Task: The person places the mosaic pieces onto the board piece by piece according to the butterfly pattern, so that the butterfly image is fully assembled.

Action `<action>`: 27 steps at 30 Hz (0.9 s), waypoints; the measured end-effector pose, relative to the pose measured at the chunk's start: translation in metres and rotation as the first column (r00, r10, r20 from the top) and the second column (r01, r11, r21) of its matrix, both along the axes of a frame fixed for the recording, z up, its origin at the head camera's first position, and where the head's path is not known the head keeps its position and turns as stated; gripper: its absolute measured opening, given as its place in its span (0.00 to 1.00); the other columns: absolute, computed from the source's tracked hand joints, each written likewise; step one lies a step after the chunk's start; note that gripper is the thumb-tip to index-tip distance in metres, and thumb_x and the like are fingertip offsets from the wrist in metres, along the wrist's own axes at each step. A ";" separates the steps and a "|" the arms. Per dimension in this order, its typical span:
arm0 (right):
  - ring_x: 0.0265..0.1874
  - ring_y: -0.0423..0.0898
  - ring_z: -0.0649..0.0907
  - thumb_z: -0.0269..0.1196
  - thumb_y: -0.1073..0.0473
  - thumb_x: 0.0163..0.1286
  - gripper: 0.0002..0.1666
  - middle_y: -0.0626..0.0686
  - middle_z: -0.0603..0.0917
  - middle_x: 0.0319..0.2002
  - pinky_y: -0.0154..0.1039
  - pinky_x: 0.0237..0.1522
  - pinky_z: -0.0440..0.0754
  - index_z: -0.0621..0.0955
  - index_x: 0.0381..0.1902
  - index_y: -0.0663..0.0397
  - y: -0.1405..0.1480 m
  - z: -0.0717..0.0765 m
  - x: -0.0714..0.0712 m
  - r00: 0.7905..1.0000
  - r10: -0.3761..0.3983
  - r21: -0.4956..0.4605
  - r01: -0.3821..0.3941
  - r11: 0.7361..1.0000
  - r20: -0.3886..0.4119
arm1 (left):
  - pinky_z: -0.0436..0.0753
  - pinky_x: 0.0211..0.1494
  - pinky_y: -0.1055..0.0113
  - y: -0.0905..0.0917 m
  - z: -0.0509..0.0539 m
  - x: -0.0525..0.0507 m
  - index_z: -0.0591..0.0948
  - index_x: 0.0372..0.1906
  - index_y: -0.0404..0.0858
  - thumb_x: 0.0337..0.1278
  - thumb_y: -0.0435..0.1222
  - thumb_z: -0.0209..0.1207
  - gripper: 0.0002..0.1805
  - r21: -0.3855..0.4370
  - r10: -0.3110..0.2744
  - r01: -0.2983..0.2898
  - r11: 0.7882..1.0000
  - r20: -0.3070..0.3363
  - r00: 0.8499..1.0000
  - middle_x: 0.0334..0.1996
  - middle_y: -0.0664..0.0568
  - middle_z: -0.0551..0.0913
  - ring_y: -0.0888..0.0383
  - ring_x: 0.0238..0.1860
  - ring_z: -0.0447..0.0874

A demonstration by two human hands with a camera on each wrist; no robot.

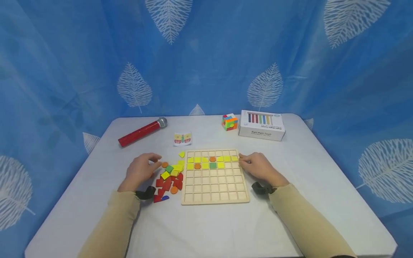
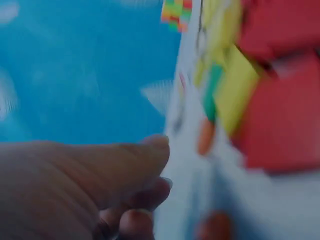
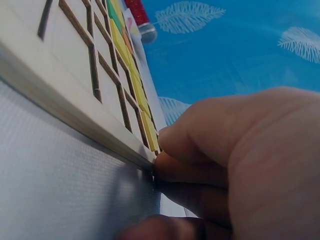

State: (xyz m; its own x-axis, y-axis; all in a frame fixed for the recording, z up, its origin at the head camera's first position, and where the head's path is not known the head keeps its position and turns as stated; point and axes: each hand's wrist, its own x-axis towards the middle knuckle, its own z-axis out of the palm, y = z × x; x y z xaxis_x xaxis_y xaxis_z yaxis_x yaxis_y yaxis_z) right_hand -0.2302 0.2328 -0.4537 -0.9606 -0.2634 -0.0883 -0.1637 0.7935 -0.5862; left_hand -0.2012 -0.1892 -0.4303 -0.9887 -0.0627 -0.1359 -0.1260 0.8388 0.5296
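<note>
A wooden grid board (image 1: 215,188) lies on the table with yellow, orange and green tiles in its second and third rows. At its right edge, my right hand (image 1: 258,165) pinches the rim between thumb and fingers; the right wrist view shows the thumb (image 3: 187,132) against the rim. To the left of the board lies a loose pile of red pieces (image 1: 167,184), yellow tiles (image 1: 177,167), a green tile (image 1: 169,169) and orange discs (image 1: 174,190). My left hand (image 1: 141,170) hovers beside this pile, fingers loosely bent and a gap between thumb and forefinger. Nothing shows in its grasp.
Behind the board lies a small picture card (image 1: 182,139) with a butterfly-like pattern. A red microphone (image 1: 142,132) is at the back left. A puzzle cube (image 1: 230,122) and a white box (image 1: 262,125) stand at the back right, before a blue leaf-patterned curtain (image 1: 206,57).
</note>
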 end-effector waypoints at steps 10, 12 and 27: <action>0.72 0.59 0.73 0.61 0.47 0.76 0.24 0.50 0.78 0.69 0.58 0.69 0.73 0.81 0.64 0.50 0.001 0.003 -0.002 1.000 0.015 0.014 -0.015 1.000 -0.011 | 0.79 0.63 0.46 -0.011 -0.020 -0.005 0.82 0.64 0.42 0.65 0.45 0.68 0.25 0.030 0.013 -0.013 0.999 0.025 1.000 0.58 0.44 0.81 0.44 0.62 0.75; 0.71 0.59 0.74 0.61 0.47 0.76 0.24 0.51 0.78 0.69 0.56 0.67 0.75 0.81 0.64 0.50 0.001 0.003 -0.002 1.000 0.015 0.016 -0.015 1.000 -0.013 | 0.80 0.63 0.46 -0.010 -0.021 -0.006 0.82 0.64 0.43 0.65 0.45 0.68 0.25 0.028 0.004 -0.004 1.000 0.027 1.000 0.58 0.45 0.81 0.45 0.61 0.75; 0.48 0.46 0.85 0.61 0.46 0.76 0.24 0.50 0.79 0.68 0.43 0.44 0.75 0.82 0.63 0.48 0.001 -0.004 -0.001 1.000 0.005 0.023 -0.005 1.000 -0.025 | 0.80 0.62 0.46 -0.003 -0.025 -0.009 0.83 0.64 0.47 0.64 0.44 0.68 0.24 -0.052 -0.064 0.063 0.997 -0.001 0.998 0.56 0.46 0.81 0.47 0.58 0.77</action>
State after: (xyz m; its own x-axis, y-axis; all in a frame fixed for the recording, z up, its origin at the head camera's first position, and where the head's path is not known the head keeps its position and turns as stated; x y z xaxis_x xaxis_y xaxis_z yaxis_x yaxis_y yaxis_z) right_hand -0.2316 0.2342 -0.4573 -0.9613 -0.2665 -0.0703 -0.1821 0.8057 -0.5636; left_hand -0.2103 -0.1919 -0.4556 -0.9914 -0.0067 -0.1310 -0.0700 0.8717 0.4851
